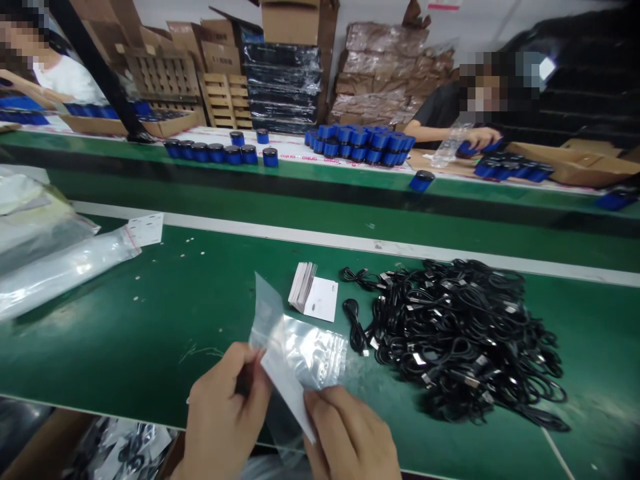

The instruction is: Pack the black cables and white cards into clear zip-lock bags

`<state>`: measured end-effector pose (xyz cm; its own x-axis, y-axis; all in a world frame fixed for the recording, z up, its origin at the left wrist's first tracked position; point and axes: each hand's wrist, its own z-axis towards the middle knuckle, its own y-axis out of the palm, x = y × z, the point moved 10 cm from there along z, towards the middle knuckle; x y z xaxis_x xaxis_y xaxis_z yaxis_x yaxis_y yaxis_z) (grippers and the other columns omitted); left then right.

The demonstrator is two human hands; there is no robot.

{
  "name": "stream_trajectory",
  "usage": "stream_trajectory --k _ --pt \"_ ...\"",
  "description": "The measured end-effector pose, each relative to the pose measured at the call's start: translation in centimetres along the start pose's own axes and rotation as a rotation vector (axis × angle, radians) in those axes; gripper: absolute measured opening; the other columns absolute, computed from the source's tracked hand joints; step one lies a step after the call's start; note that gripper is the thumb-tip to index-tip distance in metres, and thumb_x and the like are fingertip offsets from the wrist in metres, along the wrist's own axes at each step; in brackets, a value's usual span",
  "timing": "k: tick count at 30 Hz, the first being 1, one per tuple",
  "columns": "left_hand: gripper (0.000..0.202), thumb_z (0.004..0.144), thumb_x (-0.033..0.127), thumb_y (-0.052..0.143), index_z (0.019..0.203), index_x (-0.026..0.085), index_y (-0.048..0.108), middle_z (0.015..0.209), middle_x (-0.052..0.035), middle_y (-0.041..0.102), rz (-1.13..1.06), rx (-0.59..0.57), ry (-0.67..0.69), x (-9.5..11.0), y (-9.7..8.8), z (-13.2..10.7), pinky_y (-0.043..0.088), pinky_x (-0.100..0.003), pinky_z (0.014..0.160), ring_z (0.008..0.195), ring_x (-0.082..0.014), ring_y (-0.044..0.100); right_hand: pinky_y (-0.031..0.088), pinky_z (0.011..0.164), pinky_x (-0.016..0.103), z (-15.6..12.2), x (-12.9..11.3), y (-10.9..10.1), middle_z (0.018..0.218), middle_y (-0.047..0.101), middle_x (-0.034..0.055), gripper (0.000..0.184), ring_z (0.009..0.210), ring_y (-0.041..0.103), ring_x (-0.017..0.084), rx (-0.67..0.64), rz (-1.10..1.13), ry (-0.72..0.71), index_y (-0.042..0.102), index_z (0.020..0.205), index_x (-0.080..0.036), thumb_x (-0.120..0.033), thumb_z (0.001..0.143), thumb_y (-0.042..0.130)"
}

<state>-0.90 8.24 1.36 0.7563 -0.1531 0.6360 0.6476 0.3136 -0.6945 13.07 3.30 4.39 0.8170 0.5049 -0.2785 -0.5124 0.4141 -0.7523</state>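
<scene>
left hand (227,413): fingers pinched closed on clear zip bag (300,350) | right hand (347,437): pinching its lower edge, seemingly to keep it taut | bag: above green worktop (150,327), just beside heaped black USB cables (465,340)

USB cables (465,340) heap on the belt (150,333) — printed cards (314,292) just left.

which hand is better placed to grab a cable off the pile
Right, most likely. The right hand and the left hand both hold the clear zip bag, but the right hand is nearer the black cable pile, while the left hand is on the far side of the bag from it.
</scene>
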Motion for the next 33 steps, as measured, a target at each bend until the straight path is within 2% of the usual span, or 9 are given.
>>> stream_trajectory --k 4,8,13,17,21,24,28,31,33 --pt "0.021 0.087 0.019 0.044 0.067 0.023 0.045 0.054 0.0054 0.052 0.200 -0.074 0.296 3.3 1.6 -1.0 0.039 -0.020 0.047 0.047 -0.0113 0.054 0.047 0.042 0.026 -0.1 1.0 2.5 0.063 0.063 0.0044 0.027 0.047 0.061 0.018 -0.233 -0.011 0.038 0.061 0.080 -0.017 -0.005 0.086 0.037" --pt "0.020 0.090 0.018 0.038 0.074 0.022 0.049 0.066 0.0001 0.057 0.194 -0.187 0.466 5.2 3.2 -2.5 0.045 -0.021 0.047 0.055 -0.0146 0.061 0.048 0.048 0.024 0.3 2.3 2.8 0.068 0.063 0.0060 0.026 0.055 0.063 0.018 -0.271 0.257 0.150 0.059 0.081 -0.016 -0.005 0.086 0.037" --pt "0.016 0.089 0.017 0.039 0.079 0.022 0.050 0.075 -0.0014 0.048 0.178 -0.256 0.414 4.9 3.2 -3.2 0.048 -0.023 0.049 0.058 -0.0140 0.056 0.046 0.053 0.021 0.2 4.3 3.2 0.070 0.064 0.0024 0.019 0.057 0.062 0.014 -0.295 0.526 0.340 0.058 0.079 -0.019 -0.012 0.087 0.043" --pt "0.015 0.086 0.012 0.038 0.083 0.023 0.048 0.082 0.0003 0.040 0.042 -0.236 0.372 5.2 2.9 -3.9 0.045 -0.021 0.051 0.056 -0.0097 0.049 0.049 0.062 0.021 -0.4 5.9 4.5 0.091 0.067 0.0027 0.028 0.065 0.063 0.013 -0.235 0.704 0.553 0.057 0.104 -0.019 -0.011 0.077 0.056" --pt "0.017 0.086 0.009 0.038 0.080 0.023 0.046 0.087 -0.0005 0.042 -0.142 -0.267 0.304 5.1 3.4 -4.0 0.046 -0.022 0.061 0.066 -0.0103 0.053 0.042 0.054 0.019 -0.2 5.3 6.3 0.062 0.062 -0.0023 0.016 0.058 0.057 0.012 -0.310 0.765 0.579 0.063 0.068 -0.017 -0.012 0.081 0.055" --pt "0.017 0.089 0.013 0.037 0.079 0.022 0.046 0.088 -0.0019 0.047 -0.205 -0.310 0.205 4.0 4.0 -2.9 0.048 -0.024 0.067 0.075 -0.0134 0.056 0.043 0.054 0.019 0.0 5.1 6.8 0.065 0.063 -0.0032 0.018 0.060 0.058 0.011 -0.455 0.823 0.560 0.066 0.078 -0.017 -0.010 0.084 0.052" --pt "0.017 0.092 0.019 0.036 0.079 0.022 0.046 0.087 -0.0021 0.051 -0.173 -0.400 0.123 2.8 5.0 -1.5 0.048 -0.025 0.067 0.076 -0.0149 0.056 0.048 0.072 0.034 1.5 8.3 2.7 0.090 0.064 0.0098 0.020 0.079 0.059 0.022 -0.294 0.242 0.451 0.066 0.103 -0.013 -0.018 0.088 0.053" --pt "0.020 0.092 0.021 0.036 0.073 0.023 0.043 0.082 -0.0009 0.051 -0.145 -0.395 0.091 2.4 5.4 -1.0 0.046 -0.024 0.061 0.070 -0.0146 0.055 0.045 0.065 0.044 2.2 9.9 0.5 0.079 0.058 0.0165 0.024 0.072 0.052 0.029 -0.198 -0.372 0.388 0.069 0.084 -0.007 -0.027 0.085 0.057" --pt "0.021 0.092 0.022 0.036 0.072 0.023 0.041 0.080 -0.0002 0.050 -0.131 -0.389 0.084 2.4 5.5 -0.8 0.045 -0.024 0.059 0.066 -0.0139 0.054 0.044 0.060 0.043 2.2 10.3 1.5 0.072 0.055 0.0142 0.019 0.067 0.050 0.029 -0.275 -0.490 0.339 0.068 0.073 -0.010 -0.025 0.082 0.059"
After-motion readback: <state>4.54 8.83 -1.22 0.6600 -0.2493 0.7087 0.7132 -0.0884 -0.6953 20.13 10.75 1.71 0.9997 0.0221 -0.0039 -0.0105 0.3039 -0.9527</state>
